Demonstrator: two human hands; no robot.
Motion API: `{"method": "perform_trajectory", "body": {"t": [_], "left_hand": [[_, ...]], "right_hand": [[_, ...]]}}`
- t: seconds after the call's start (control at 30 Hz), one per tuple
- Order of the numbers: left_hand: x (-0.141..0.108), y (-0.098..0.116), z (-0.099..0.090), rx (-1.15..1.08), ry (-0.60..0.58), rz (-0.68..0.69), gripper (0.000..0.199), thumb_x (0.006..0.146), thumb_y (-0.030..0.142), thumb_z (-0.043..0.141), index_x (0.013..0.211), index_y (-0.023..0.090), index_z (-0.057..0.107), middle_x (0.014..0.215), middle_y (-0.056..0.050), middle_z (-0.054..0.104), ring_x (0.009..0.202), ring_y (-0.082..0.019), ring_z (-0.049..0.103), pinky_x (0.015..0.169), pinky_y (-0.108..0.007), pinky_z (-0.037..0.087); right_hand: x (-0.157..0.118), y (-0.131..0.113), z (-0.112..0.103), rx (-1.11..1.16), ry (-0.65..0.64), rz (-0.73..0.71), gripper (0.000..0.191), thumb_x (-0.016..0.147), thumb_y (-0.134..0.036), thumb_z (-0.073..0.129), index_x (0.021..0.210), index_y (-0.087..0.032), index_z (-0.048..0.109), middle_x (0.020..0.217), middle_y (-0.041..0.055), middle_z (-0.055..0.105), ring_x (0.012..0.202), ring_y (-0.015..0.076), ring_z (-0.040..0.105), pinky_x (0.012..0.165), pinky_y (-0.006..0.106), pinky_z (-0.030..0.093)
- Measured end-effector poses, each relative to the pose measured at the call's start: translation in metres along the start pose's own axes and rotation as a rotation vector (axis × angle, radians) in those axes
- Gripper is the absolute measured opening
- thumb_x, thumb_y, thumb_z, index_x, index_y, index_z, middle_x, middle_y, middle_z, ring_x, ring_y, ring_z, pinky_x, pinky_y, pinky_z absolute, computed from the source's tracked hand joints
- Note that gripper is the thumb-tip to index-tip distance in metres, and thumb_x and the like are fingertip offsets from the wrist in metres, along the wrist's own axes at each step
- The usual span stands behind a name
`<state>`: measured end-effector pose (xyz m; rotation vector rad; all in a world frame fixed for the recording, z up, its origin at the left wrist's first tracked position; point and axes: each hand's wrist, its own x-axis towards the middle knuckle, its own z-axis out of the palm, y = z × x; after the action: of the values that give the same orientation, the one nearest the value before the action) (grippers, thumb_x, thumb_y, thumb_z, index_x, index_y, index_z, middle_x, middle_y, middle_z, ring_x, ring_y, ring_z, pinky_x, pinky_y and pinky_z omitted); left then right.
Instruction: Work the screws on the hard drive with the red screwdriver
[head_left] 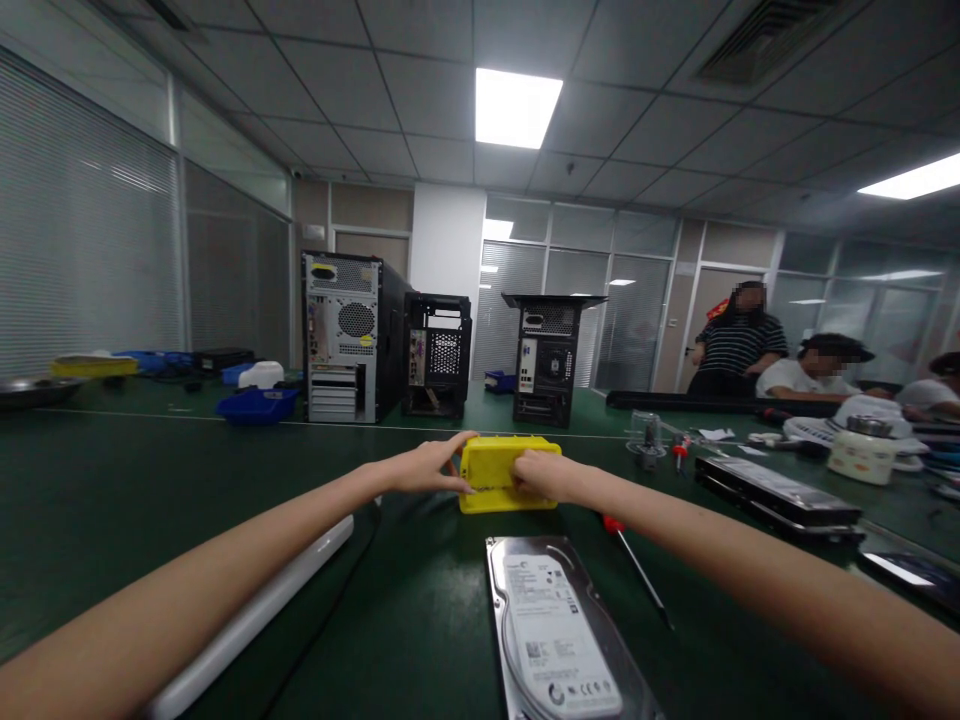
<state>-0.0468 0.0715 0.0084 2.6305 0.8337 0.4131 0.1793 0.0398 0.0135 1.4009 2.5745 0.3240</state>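
Note:
A small yellow tray [495, 452] rests tilted on the green table, its inside facing me. My left hand [429, 467] grips its left edge, with the thumb at the lower side and the fingers at the upper rim. Inside the tray, at the right, my right hand [541, 476] has its fingers curled together; what they hold, if anything, is hidden. Small dark bits lie along the tray's inner bottom, too small to name. Nearer to me is a silver hard drive [555, 630], label up. Beside it, under my right forearm, lies a red-handled screwdriver [637, 568].
Three computer cases [341, 335] stand at the back. Blue bins [257, 405] sit at left. On the right are stacked hard drives [776, 492], a phone [911, 575], a jar [862, 450] and another screwdriver [680, 455]. A white bar [262, 615] lies under my left forearm. Several people are beyond.

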Motion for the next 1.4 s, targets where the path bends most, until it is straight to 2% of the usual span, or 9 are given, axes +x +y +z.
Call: {"method": "perform_trajectory", "body": {"t": [0.13,0.33,0.6,0.7,0.83,1.03,1.13,1.23,1.4], "left_hand": [[0.001,-0.004,0.001,0.013,0.006,0.005,0.083,0.072,0.051,0.058,0.136,0.024,0.011,0.122,-0.011,0.047,0.092,-0.021,0.057,0.083,-0.031,0.041],[0.002,-0.004,0.001,0.009,-0.010,0.006,0.084,0.072,0.052,0.057,0.136,0.024,0.010,0.123,-0.011,0.046,0.091,-0.020,0.058,0.082,-0.030,0.041],[0.000,0.004,0.001,0.015,0.004,-0.024,0.080,0.073,0.050,0.056,0.135,0.024,0.012,0.121,-0.011,0.047,0.092,-0.021,0.058,0.083,-0.032,0.041],[0.000,0.005,0.002,0.007,-0.003,-0.039,0.081,0.074,0.051,0.055,0.135,0.022,0.011,0.121,-0.012,0.048,0.093,-0.021,0.057,0.082,-0.031,0.041],[0.001,0.003,0.002,-0.014,-0.015,-0.035,0.083,0.074,0.051,0.055,0.136,0.023,0.009,0.123,-0.012,0.046,0.093,-0.021,0.057,0.081,-0.031,0.042],[0.002,-0.001,0.002,-0.037,-0.021,-0.032,0.084,0.074,0.052,0.055,0.137,0.024,0.007,0.123,-0.012,0.046,0.093,-0.021,0.057,0.079,-0.032,0.043],[0.001,-0.001,0.002,-0.045,-0.018,-0.008,0.082,0.074,0.050,0.056,0.136,0.024,0.009,0.122,-0.012,0.047,0.092,-0.021,0.057,0.081,-0.032,0.043],[0.001,0.001,0.002,-0.062,-0.030,-0.007,0.082,0.075,0.048,0.056,0.136,0.024,0.008,0.123,-0.012,0.047,0.092,-0.021,0.057,0.081,-0.031,0.043],[0.001,0.004,0.001,-0.048,-0.014,-0.019,0.083,0.074,0.046,0.057,0.136,0.021,0.010,0.119,-0.013,0.049,0.093,-0.022,0.057,0.082,-0.032,0.042]], "right_hand": [[-0.002,-0.001,0.001,0.021,0.060,0.002,0.020,0.082,-0.020,0.049,0.093,-0.011,0.064,0.096,0.0121,0.064,0.089,0.0207,0.060,0.074,0.029,0.046],[0.001,-0.001,0.009,0.071,0.157,0.030,0.022,0.077,-0.019,0.051,0.090,-0.012,0.067,0.095,0.0138,0.066,0.089,0.0245,0.061,0.071,0.027,0.044],[0.002,0.001,0.011,0.248,0.175,-0.041,0.018,0.074,-0.020,0.055,0.084,-0.013,0.067,0.082,0.0070,0.069,0.074,0.0149,0.063,0.062,0.018,0.042],[0.003,0.002,0.012,0.313,0.172,-0.063,0.017,0.073,-0.018,0.055,0.082,-0.011,0.067,0.079,0.0071,0.069,0.070,0.0138,0.062,0.059,0.017,0.041],[0.002,0.000,0.013,0.397,0.173,-0.077,0.020,0.074,-0.016,0.052,0.085,-0.008,0.066,0.079,0.0086,0.069,0.066,0.0121,0.063,0.057,0.016,0.042],[-0.003,0.001,0.017,0.495,0.117,-0.102,0.029,0.079,-0.016,0.044,0.100,-0.007,0.063,0.079,0.0087,0.069,0.057,0.0098,0.064,0.050,0.014,0.045],[-0.004,0.003,0.021,0.489,0.119,-0.124,0.032,0.080,-0.015,0.042,0.104,-0.008,0.062,0.074,0.0079,0.069,0.056,0.0104,0.064,0.050,0.015,0.046],[-0.006,0.004,0.023,0.442,0.157,-0.153,0.032,0.080,-0.015,0.043,0.104,-0.010,0.063,0.078,0.0082,0.069,0.056,0.0105,0.063,0.053,0.017,0.045],[-0.007,0.002,0.025,0.319,0.248,-0.173,0.025,0.081,-0.021,0.047,0.094,-0.013,0.068,0.089,0.0109,0.066,0.076,0.0172,0.061,0.067,0.023,0.043]]}}
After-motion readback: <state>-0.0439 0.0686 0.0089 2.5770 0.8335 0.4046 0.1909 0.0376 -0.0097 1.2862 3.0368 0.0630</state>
